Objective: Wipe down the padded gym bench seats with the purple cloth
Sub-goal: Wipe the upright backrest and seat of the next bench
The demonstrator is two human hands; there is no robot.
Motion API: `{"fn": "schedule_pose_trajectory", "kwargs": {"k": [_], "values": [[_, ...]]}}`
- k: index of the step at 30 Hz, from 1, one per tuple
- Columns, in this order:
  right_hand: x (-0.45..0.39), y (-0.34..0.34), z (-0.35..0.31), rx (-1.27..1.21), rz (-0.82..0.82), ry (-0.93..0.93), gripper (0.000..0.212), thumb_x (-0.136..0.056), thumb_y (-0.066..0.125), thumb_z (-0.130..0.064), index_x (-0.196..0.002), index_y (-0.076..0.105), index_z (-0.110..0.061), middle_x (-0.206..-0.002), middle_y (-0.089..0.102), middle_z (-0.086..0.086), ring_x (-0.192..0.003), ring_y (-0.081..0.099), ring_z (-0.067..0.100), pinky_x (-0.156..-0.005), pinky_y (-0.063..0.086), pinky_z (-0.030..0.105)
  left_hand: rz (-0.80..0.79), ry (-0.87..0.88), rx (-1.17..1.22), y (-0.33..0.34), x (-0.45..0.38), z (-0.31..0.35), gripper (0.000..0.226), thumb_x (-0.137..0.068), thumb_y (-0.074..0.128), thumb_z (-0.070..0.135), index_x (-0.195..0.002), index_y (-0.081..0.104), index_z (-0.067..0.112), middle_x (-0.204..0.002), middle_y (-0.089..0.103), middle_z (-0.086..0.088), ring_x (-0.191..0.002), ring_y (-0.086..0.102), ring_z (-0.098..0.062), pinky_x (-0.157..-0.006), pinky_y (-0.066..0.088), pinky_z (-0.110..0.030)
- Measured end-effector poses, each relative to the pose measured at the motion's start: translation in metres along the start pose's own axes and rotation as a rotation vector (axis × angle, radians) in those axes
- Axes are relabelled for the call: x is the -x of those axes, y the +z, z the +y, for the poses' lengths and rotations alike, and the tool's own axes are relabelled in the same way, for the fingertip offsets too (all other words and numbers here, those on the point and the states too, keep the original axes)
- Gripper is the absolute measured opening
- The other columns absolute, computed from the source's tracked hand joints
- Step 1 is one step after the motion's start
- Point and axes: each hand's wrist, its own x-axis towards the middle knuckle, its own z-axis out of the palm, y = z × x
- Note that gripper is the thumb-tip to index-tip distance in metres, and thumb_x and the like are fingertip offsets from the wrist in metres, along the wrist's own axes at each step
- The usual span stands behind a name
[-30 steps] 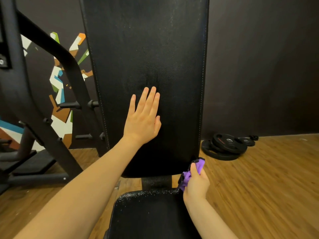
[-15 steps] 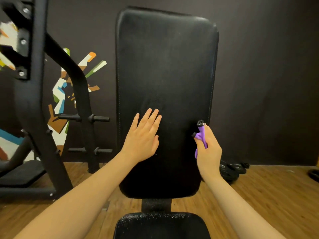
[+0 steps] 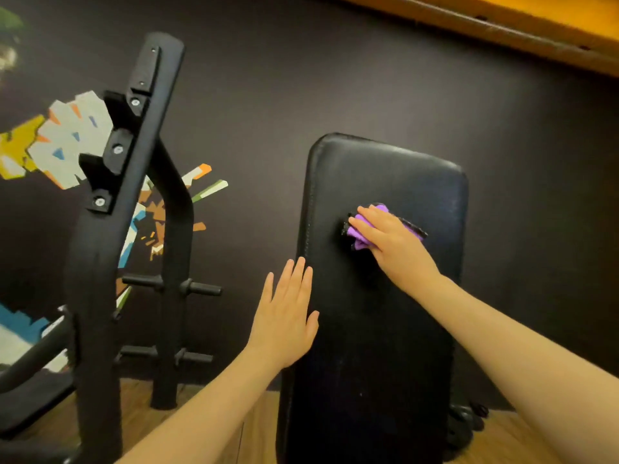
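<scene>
We see the black padded backrest (image 3: 385,296) of the gym bench standing upright against a dark wall (image 3: 335,78), and we take it as our landmark. Our right hand (image 3: 392,242) lies on the upper part of the backrest, fingers stretched out flat and pressing the purple cloth (image 3: 360,237) against the padding; the cloth is bunched under the fingers, with a dark edge showing on either side of the hand. Our left hand (image 3: 288,316) is open, fingers straight and together, at the left edge of the backrest, lower than the cloth; we cannot tell whether it touches the padding. To the left of the backrest stands a black steel rack (image 3: 100,279) with short pegs (image 3: 201,289), and behind the rack the wall carries a colourful mural (image 3: 60,142). At the foot of the backrest, on its right, dark weight plates (image 3: 465,420) lie on the wooden floor (image 3: 502,440).
</scene>
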Motion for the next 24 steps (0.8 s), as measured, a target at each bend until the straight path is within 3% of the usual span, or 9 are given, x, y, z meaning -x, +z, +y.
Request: {"fn": "schedule_pose_trajectory", "kwargs": {"k": [3,5,7,9,11,14,24], "values": [[-0.043,0.001,0.008,0.031,-0.049,-0.083,0.045,-0.075,0.069,0.007,-0.119,0.061,0.001,-0.122,0.059,0.024,-0.113,0.056,0.043,-0.098,0.036,0.048,0.033,0.025,0.087,0.017,-0.003,-0.010,0.072,-0.100,0.028,0.046,-0.142,-0.020,0.015,-0.151,-0.025,-0.004,-0.142,-0.020,-0.020,-0.118,-0.001,-0.044],[-0.081,0.003,0.016,0.054,0.004,-0.136,0.036,-0.080,0.058,0.002,-0.116,0.062,0.002,-0.120,0.059,0.024,-0.110,0.057,0.044,-0.099,0.041,0.045,0.095,0.049,0.155,0.029,-0.002,-0.016,0.072,-0.093,0.033,0.047,-0.149,0.006,0.009,-0.157,0.008,-0.010,-0.145,0.014,-0.024,-0.114,0.026,-0.046],[-0.126,0.004,0.024,0.074,0.050,-0.185,0.032,-0.082,0.052,-0.004,-0.112,0.063,0.003,-0.116,0.061,0.024,-0.104,0.059,0.042,-0.099,0.036,0.038,0.139,0.067,0.212,0.043,-0.002,-0.022,0.075,-0.087,0.035,0.051,-0.146,0.024,0.007,-0.151,0.032,-0.010,-0.138,0.034,-0.026,-0.104,0.040,-0.044],[-0.169,0.004,0.028,0.073,-0.007,-0.175,0.026,-0.087,0.052,-0.009,-0.108,0.063,0.001,-0.109,0.062,0.021,-0.097,0.059,0.039,-0.091,0.036,0.036,0.185,0.089,0.217,0.052,-0.004,-0.024,0.076,-0.085,0.035,0.052,-0.145,0.024,0.007,-0.150,0.032,-0.008,-0.137,0.035,-0.025,-0.104,0.040,-0.042],[-0.190,0.008,0.025,0.080,-0.168,-0.134,0.028,-0.091,0.050,-0.023,-0.106,0.065,-0.004,-0.102,0.062,0.015,-0.096,0.057,0.036,-0.084,0.041,0.040,0.245,0.106,0.221,0.057,-0.004,-0.024,0.076,-0.085,0.035,0.053,-0.145,0.021,0.008,-0.150,0.029,-0.008,-0.137,0.033,-0.024,-0.105,0.037,-0.041],[-0.183,0.019,0.015,0.124,-0.153,-0.144,0.046,-0.091,0.038,-0.040,-0.098,0.069,-0.007,-0.097,0.066,0.011,-0.094,0.058,0.032,-0.086,0.044,0.043,0.273,0.101,0.212,0.061,-0.005,-0.025,0.076,-0.086,0.035,0.053,-0.145,0.018,0.008,-0.151,0.026,-0.008,-0.138,0.030,-0.023,-0.106,0.032,-0.040],[-0.160,0.016,-0.005,0.253,-0.277,-0.337,0.049,-0.088,0.034,-0.037,-0.094,0.070,-0.003,-0.103,0.066,0.012,-0.104,0.056,0.034,-0.092,0.042,0.047,0.294,0.098,0.223,0.065,-0.004,-0.026,0.073,-0.090,0.032,0.051,-0.146,0.014,0.008,-0.153,0.021,-0.008,-0.140,0.024,-0.024,-0.108,0.027,-0.041]]}}
